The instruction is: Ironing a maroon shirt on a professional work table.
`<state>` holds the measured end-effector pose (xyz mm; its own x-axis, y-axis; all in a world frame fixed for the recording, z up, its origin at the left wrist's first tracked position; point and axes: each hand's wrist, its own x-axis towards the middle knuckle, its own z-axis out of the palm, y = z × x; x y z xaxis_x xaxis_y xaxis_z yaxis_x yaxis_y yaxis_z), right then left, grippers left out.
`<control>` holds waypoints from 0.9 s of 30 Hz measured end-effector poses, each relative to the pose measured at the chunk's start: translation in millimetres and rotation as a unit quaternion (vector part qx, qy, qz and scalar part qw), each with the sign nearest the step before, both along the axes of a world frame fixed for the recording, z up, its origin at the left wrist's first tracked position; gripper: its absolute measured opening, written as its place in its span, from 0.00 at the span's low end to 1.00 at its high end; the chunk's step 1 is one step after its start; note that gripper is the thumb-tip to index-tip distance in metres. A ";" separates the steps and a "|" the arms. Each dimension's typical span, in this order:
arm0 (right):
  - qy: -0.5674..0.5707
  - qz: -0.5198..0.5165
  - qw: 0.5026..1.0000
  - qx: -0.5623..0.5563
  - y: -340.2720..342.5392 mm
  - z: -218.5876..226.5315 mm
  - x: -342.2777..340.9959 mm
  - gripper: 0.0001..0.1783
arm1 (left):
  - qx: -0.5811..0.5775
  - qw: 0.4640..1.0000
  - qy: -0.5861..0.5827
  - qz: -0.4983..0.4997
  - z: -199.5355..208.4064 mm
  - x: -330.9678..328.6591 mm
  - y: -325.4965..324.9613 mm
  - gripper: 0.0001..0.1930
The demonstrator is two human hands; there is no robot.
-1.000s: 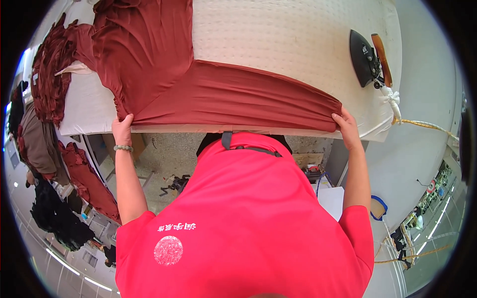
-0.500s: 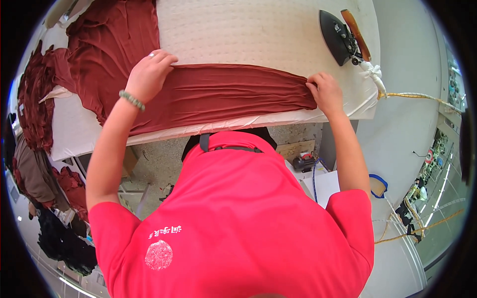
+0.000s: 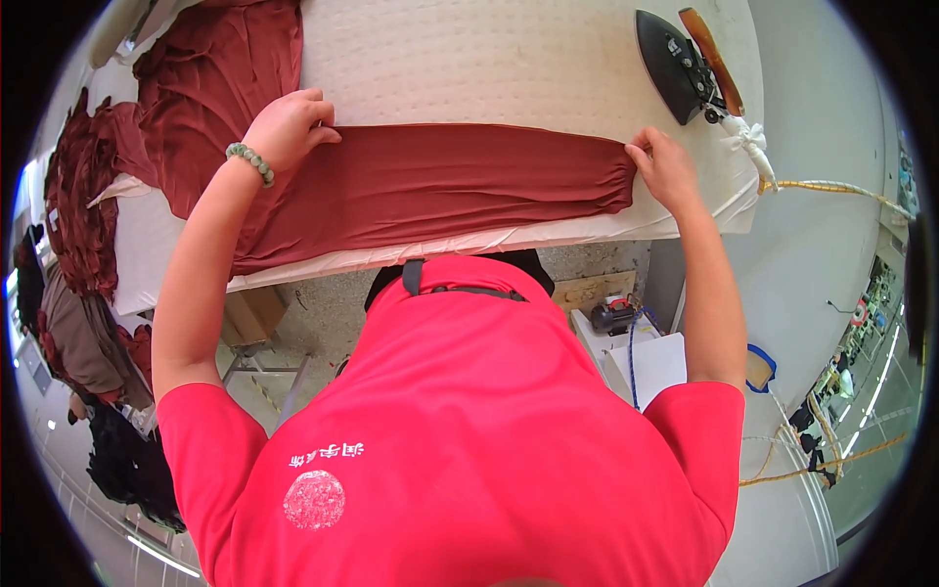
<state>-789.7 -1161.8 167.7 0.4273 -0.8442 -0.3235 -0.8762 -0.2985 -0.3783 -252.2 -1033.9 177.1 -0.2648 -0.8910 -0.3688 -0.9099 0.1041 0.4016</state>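
A dark red garment (image 3: pixel 220 88) lies on the padded white ironing table (image 3: pixel 440 73), one sleeve (image 3: pixel 469 171) stretched sideways along the near edge. My left hand (image 3: pixel 293 127), with a beaded bracelet on the wrist, is closed on the upper edge of the sleeve near the garment's body. At the right end, my right hand (image 3: pixel 665 166) pinches the corner of the gathered cuff (image 3: pixel 616 186). Between the hands the upper edge runs nearly straight, and a few soft creases show in the fabric.
An iron (image 3: pixel 675 68) with a wooden handle rests at the table's far right, its wrapped cord (image 3: pixel 822 186) trailing off right. More dark red garments (image 3: pixel 78 215) hang over the left end. Below the table are a cardboard box (image 3: pixel 252 315) and a white box (image 3: pixel 650 367).
Both hands have drawn slightly apart, the right one moving right with the cuff. The sleeve is now tauter, with fewer creases and a straighter upper edge.
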 end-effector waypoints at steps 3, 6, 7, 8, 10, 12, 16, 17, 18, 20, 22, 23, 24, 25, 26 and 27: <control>0.015 0.008 1.000 -0.015 -5.6 -2.7 3.6 0.10 | 0.008 0.999 0.018 0.051 -4.2 3.1 1.4 0.12; 0.015 -0.001 1.000 -0.014 -11.2 -6.9 5.9 0.10 | -0.002 0.995 0.034 0.093 -9.0 0.6 5.4 0.13; 0.014 -0.006 1.000 -0.011 -12.8 -7.9 5.9 0.10 | -0.003 0.994 0.028 0.102 -10.4 -0.7 6.9 0.13; 0.011 -0.015 1.000 -0.003 -14.4 -8.7 5.8 0.10 | -0.006 0.994 0.029 0.110 -11.8 -2.1 8.2 0.13; 0.007 -0.009 1.000 -0.008 -16.6 -9.3 4.9 0.10 | -0.005 0.991 0.031 0.131 -14.0 -4.0 9.1 0.13; 0.007 -0.019 1.000 0.003 -17.6 -9.5 4.5 0.10 | 0.004 0.987 0.034 0.157 -14.3 -5.2 8.3 0.13; 0.021 -0.051 0.998 0.036 -15.5 -9.9 7.5 0.10 | -0.055 0.985 -0.018 0.165 -5.9 -18.5 11.1 0.13; 0.016 -0.054 0.998 0.038 -14.5 -10.2 8.7 0.10 | -0.148 0.979 -0.022 0.136 -3.0 -27.9 15.4 0.14; 0.027 -0.059 0.997 0.036 -13.4 -10.6 10.1 0.10 | -0.219 0.968 -0.034 0.118 0.3 -38.3 20.7 0.15; 0.027 -0.065 0.997 0.024 -11.6 -11.3 12.1 0.10 | -0.257 0.965 0.020 0.040 6.7 -69.1 40.4 0.20; 0.012 -0.069 0.997 0.022 -10.0 -11.5 12.8 0.09 | -0.235 0.962 0.141 0.006 4.1 -107.6 57.0 0.20; -0.002 -0.070 0.997 0.023 -9.2 -11.6 12.9 0.09 | -0.201 0.967 0.160 -0.006 1.9 -126.0 65.5 0.19; 0.003 -0.066 0.998 0.019 -9.0 -11.5 12.7 0.08 | -0.172 0.969 0.178 -0.019 -0.9 -141.4 71.6 0.17; 0.004 -0.063 0.998 0.017 -8.9 -11.8 12.7 0.08 | -0.162 0.966 0.201 -0.021 -4.9 -153.4 74.0 0.17; 0.003 -0.061 0.998 0.016 -9.0 -11.9 12.7 0.08 | -0.143 0.967 0.208 -0.028 -7.8 -163.0 76.6 0.16; 0.006 -0.059 0.998 0.014 -9.2 -12.0 12.7 0.08 | -0.115 0.968 0.223 0.020 -10.4 -169.7 77.4 0.16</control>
<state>-777.0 -1171.0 155.7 0.3213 -0.8791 -0.3520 -0.9090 -0.1822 -0.3749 -421.9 -956.5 166.8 -0.3161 -0.9486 -0.0165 -0.6567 0.2061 0.7255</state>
